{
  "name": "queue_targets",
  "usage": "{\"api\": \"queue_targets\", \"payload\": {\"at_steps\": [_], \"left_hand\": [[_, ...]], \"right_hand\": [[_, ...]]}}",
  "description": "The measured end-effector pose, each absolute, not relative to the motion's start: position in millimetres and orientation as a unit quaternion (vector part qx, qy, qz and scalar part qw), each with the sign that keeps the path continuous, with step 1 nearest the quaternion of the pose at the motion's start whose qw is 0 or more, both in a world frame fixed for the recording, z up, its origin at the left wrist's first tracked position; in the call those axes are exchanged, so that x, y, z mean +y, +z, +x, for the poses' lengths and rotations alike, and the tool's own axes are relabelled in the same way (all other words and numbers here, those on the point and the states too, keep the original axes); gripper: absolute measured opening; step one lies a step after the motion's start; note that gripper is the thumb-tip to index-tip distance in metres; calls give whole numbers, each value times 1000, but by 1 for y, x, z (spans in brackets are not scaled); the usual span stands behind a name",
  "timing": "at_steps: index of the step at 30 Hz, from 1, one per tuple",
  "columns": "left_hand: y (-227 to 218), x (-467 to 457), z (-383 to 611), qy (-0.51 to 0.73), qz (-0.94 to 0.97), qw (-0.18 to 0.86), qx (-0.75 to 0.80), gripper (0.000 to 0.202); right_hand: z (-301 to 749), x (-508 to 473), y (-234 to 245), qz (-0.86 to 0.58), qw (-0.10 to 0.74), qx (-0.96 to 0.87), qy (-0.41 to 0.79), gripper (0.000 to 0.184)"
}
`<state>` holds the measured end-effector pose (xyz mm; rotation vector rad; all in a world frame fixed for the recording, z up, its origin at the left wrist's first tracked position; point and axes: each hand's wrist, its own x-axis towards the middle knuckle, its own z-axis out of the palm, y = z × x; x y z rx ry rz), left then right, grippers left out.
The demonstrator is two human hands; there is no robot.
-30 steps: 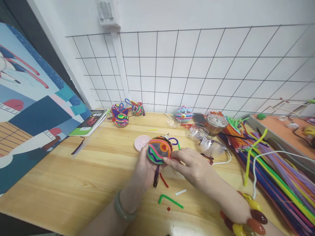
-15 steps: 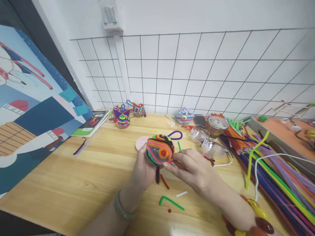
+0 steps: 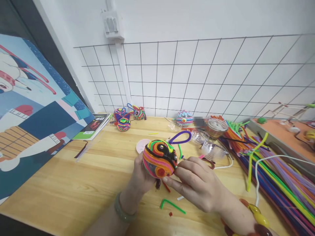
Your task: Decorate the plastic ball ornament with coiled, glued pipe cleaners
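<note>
A round ball ornament (image 3: 157,157) covered in colourful pipe cleaner stripes rests in my left hand (image 3: 140,177), which is wrapped round its left side and underside. It carries a purple pipe cleaner loop (image 3: 181,137) on top and a dark tassel (image 3: 157,184) below. At its lower right, the fingers of my right hand (image 3: 197,183) are pressed against the ball, thumb and fingertips close together near an orange-red disc (image 3: 160,172). Whatever sits between those fingertips is hidden. Below the ball lie a bent green pipe cleaner (image 3: 172,206) and a small red piece (image 3: 170,214).
Finished-looking striped ornaments (image 3: 123,123) stand at the back left, and another ball (image 3: 184,118) stands at the back. Clear plastic shells (image 3: 213,150) and a tape roll (image 3: 218,126) are right of centre. Bundled pipe cleaners (image 3: 278,183) fill the right side. A printed board (image 3: 49,108) leans at left.
The ball has tilted in my hands, bringing more of its top pattern and the purple loop into sight. Both hands stay on it. The camera view has shifted slightly.
</note>
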<state>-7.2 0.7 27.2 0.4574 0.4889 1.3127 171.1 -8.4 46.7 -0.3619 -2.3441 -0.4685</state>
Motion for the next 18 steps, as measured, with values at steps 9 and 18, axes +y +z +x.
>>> {"api": "queue_targets", "payload": {"at_steps": [9,18], "left_hand": [[26,3,-6,615,198,733,215,32],[15,8,1,677,232,663,221,36]], "right_hand": [[172,-7,47,-136,348,-912,-170,33],[171,12,31,-216,426,-870,-121,29]]}}
